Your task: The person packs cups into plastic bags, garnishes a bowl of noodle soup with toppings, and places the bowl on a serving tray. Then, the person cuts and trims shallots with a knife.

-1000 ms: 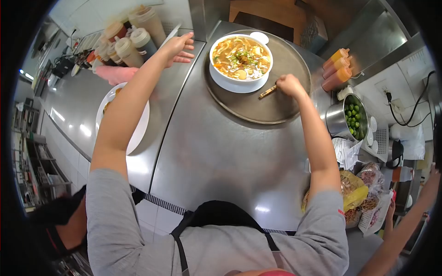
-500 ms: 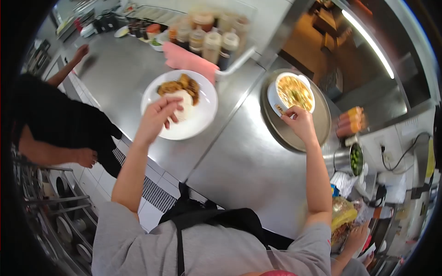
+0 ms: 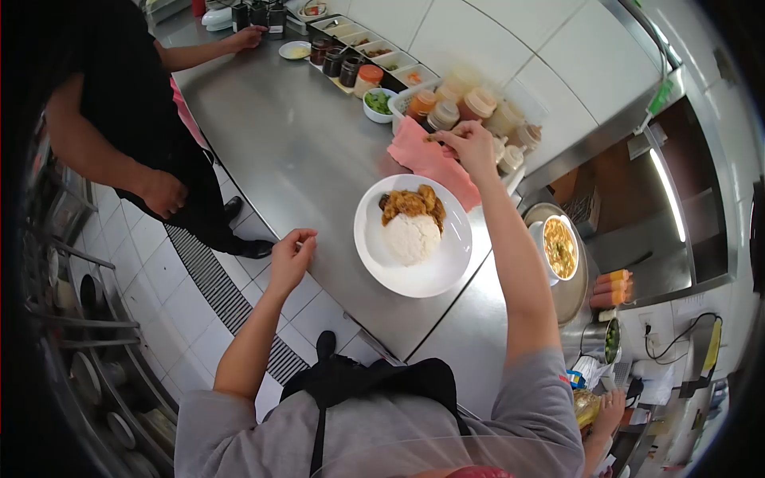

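Note:
My right hand (image 3: 472, 150) reaches over a folded pink cloth (image 3: 430, 163), beside the sauce bottles. Its thumb and fingers are pinched around something small and brownish that I cannot make out. Below it on the steel counter stands a white plate (image 3: 374, 259) with a mound of white rice (image 3: 412, 239) and brown saucy food (image 3: 414, 207). My left hand (image 3: 292, 259) hangs near the counter's front edge, left of the plate. Its fingers are loosely bent and apart, holding nothing. To the right, a white bowl of yellowish food (image 3: 561, 248) sits on a round tray (image 3: 570, 299).
Squeeze bottles (image 3: 478, 103) crowd a white basket at the wall. Beyond are a bowl of green leaves (image 3: 378, 103), dark jars (image 3: 341, 65) and a row of topping containers (image 3: 370, 48). A co-worker in black (image 3: 119, 103) stands at left. Another person's hand (image 3: 611, 410) shows lower right.
My view has turned left. My right hand has gone from the bowl's rim to above the pink cloth. My left hand has drawn back from over the plate toward the counter edge.

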### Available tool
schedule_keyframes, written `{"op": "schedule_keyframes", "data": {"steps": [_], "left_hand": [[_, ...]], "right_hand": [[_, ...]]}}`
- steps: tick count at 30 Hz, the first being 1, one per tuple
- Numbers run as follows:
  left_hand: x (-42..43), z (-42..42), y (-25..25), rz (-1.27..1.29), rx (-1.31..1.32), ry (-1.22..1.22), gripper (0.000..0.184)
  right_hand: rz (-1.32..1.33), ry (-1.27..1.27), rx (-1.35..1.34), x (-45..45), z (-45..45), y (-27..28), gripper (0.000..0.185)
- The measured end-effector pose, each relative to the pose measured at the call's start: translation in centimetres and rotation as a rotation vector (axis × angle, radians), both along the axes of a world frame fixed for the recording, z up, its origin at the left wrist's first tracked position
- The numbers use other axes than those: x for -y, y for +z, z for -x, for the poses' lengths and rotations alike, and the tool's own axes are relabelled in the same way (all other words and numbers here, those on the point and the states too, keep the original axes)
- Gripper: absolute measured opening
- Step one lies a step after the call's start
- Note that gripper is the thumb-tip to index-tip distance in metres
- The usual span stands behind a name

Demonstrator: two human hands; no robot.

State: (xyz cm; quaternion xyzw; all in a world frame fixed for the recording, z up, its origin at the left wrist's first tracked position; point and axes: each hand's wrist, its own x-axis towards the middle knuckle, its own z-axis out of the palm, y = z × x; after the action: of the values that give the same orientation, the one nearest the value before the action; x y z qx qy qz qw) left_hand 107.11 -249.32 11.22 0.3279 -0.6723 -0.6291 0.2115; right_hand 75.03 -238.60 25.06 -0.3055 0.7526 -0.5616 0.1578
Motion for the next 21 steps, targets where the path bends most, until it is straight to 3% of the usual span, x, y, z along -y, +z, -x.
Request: {"op": "schedule_keyframes", "data": {"steps": [2,3,5,6,7,10,13,15,17,20,21], "left_hand": [[0.7,1.5,-1.3,0.187,-0.113,0.105,0.018],[1.1,2.4,-1.7,0.182,-0.121,0.109,0.018],[1.7,3.7,-2.7,0.339,-0.086,0.065,0.018],[1.6,4.1,-2.6,0.408,-0.030,0.066,0.017],[1.5,4.3,-2.5,0.402,-0.032,0.074,0.017],[1.2,3.9,-2.6,0.473,0.040,0.085,0.015],[1.4,3.8,-2.7,0.479,0.043,0.090,0.015],[1.4,3.8,-2.9,0.519,0.039,0.075,0.015],[1.2,3.7,-2.7,0.534,0.028,0.084,0.015],[1.1,3.8,-3.2,0.579,0.017,0.089,0.012],[1.1,4.0,-3.8,0.590,0.033,0.111,0.012]], "right_hand": [[-0.337,-0.099,-0.382,3.7,-1.0,1.0,0.024],[-0.341,-0.097,-0.391,5.4,-0.8,0.6,0.024],[-0.323,-0.032,-0.864,8.4,0.0,-1.4,0.026],[-0.320,0.003,-0.951,9.4,0.1,-2.3,0.021],[-0.323,0.011,-0.956,10.4,0.1,-3.1,0.021],[-0.656,0.042,-1.073,12.5,0.0,-5.8,0.021],[-0.683,-0.014,-1.136,14.1,-1.0,-6.9,0.022],[-0.708,0.032,-0.944,13.0,-2.8,-5.4,0.027],[-0.526,-0.010,-0.937,11.2,-3.9,-4.8,0.032],[-0.212,-0.121,-0.578,3.6,-7.2,-4.1,0.021],[-0.219,-0.185,-0.667,0.1,-7.5,-4.5,0.018]]}}
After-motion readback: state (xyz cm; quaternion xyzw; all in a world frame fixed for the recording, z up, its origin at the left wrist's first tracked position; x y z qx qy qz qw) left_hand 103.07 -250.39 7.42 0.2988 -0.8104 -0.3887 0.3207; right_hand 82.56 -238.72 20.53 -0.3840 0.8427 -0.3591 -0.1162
